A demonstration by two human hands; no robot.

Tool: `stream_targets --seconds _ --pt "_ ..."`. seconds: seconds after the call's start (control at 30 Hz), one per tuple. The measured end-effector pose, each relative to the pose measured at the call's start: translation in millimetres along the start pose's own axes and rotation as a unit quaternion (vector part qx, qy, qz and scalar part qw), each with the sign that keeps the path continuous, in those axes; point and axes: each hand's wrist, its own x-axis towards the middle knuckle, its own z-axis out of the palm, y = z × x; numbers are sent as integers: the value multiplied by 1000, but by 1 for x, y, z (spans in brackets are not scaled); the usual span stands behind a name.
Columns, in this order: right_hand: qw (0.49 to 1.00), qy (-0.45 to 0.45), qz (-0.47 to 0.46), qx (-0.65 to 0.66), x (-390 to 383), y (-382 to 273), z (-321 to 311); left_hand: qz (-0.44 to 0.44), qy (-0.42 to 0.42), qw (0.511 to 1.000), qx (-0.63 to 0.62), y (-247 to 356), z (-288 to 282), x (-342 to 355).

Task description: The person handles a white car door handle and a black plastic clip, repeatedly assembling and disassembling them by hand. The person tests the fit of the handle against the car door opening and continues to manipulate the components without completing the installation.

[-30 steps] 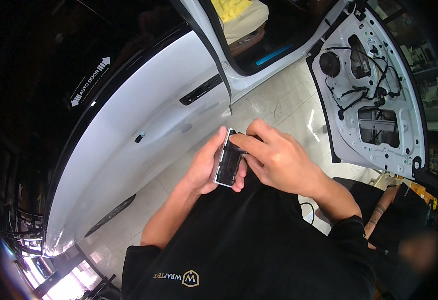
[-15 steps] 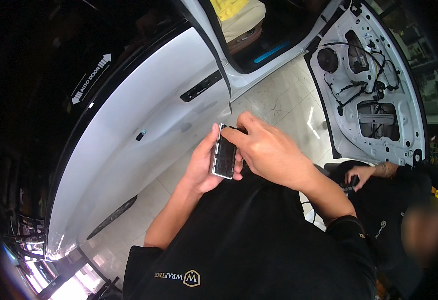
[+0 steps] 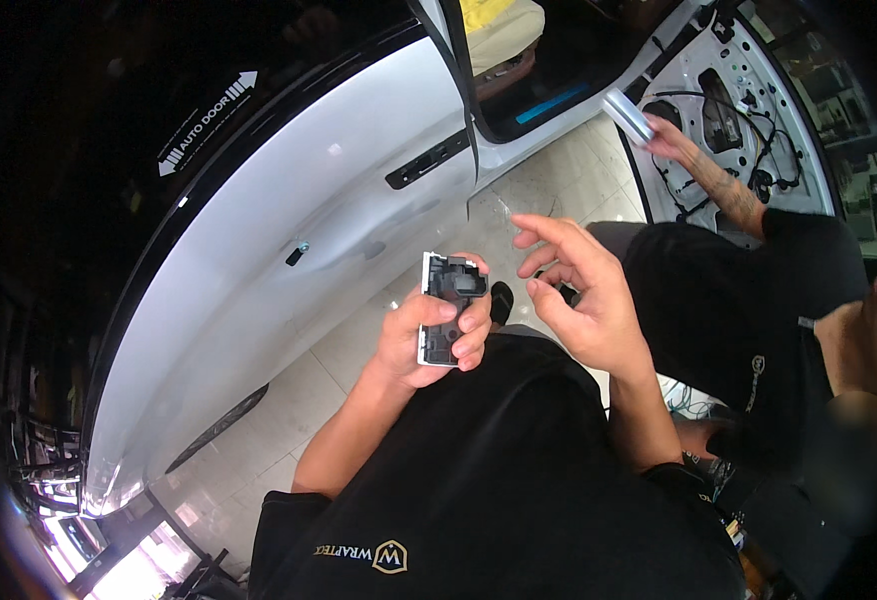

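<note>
A small rectangular black plastic housing with a pale rim (image 3: 439,345) is upright in my left hand (image 3: 411,335). It has a raised socket-like block near its top, and its moulded back faces up. My left thumb presses on the face while the fingers wrap round the right edge. To the right of it, my right hand (image 3: 591,300) is raised, holding nothing, its fingers apart and slightly bent. Beyond both hands is a pale car door (image 3: 289,200) with a dark handle recess (image 3: 427,160) and a small round-ended fitting (image 3: 299,252).
A co-worker's hand (image 3: 667,138) at upper right holds a silvery cylinder (image 3: 629,117) by a stripped door frame (image 3: 689,85) with exposed wiring. The co-worker's dark shirt (image 3: 699,290) is close on my right. Tiled floor (image 3: 549,195) lies between the doors.
My right hand has come off the housing, moved right and opened. The housing now shows its socketed side. The co-worker's arm has reached up toward the door frame with the silvery cylinder.
</note>
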Motion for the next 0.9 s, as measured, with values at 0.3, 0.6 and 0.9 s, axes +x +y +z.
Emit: stream_targets --seconds 0.3,0.6,0.9 --pt "1000 -18 -18 -8 -20 -17 21 38 -82 985 148 6 11 -12" --pt "984 -30 -131 -119 -31 -62 29 65 -64 949 301 23 19 -27" --pt "996 60 46 49 -31 -51 54 43 -40 959 279 19 5 -16"
